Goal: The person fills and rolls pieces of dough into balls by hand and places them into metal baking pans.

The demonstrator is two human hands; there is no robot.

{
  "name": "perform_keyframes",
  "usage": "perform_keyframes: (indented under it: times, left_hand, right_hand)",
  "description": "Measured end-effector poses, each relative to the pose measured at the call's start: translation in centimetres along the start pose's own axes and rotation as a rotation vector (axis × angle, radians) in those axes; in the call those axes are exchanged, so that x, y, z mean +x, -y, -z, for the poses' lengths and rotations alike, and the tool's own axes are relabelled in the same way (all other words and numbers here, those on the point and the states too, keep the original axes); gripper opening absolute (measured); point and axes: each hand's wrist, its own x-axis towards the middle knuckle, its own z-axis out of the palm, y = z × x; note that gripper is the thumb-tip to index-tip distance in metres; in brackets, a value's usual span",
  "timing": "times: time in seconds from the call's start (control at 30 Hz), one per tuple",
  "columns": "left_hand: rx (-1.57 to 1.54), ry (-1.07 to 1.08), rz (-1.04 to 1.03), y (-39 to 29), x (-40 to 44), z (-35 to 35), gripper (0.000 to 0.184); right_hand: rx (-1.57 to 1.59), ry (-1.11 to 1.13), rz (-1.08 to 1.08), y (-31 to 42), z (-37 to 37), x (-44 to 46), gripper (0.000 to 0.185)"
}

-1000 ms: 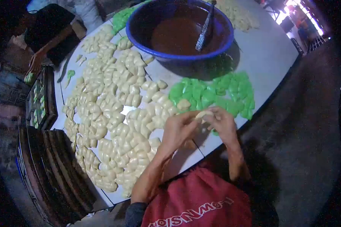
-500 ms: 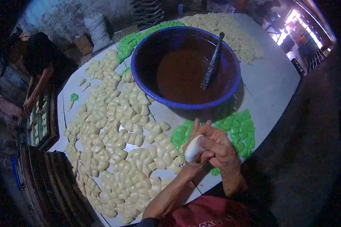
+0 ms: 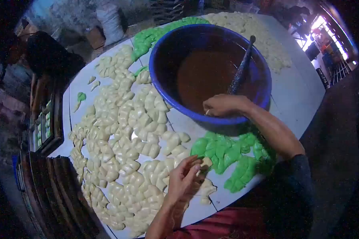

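- On the near side of the basin, the right hand is inside the rim, low over the brown paste; its fingers are drawn together, but whether they pinch anything I cannot tell.
- Left hand: over the worktop, fingers half curled, a pale piece at its fingertips; whether it is gripped I cannot tell.
- The piece lies just right of the left hand, the nearer one; basin and paste lie beyond it, the right hand between piece and ladle.
- The ladle leans on the far right rim, handle up.
- Green dough lies beside the piece, pale dough spreads leftward.
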Motion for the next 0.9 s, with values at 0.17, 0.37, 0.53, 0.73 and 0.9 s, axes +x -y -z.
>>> perform_keyframes:
  times: [0.17,0.37,0.53,0.73,0.9]
  left_hand:
    - [0.105,-0.003,-0.023,-0.8,-0.8,0.6,0.037]
    - [0.119,0.052,-0.127,-2.5,-0.6,0.1,0.036]
    - [-0.092,0.049,-0.197,-5.9,-0.7,-0.8,0.040]
    - [-0.625,-0.073,-0.146,-6.9,-5.6,2.8,0.035]
    - [-0.373,-0.382,-0.308,-3.7,-9.6,11.6,0.030]
  right_hand:
    - [0.072,0.012,-0.076,1.2,0.2,-0.8,0.028]
    - [1.164,-0.256,0.079,2.7,1.1,-2.8,0.019]
    - [1.437,-0.412,0.276,10.0,-0.7,-5.5,0.016]
    - [1.668,-0.266,0.333,17.6,-9.5,-3.6,0.018]
    - [1.412,-0.311,0.374,24.0,-14.9,-2.5,0.047]
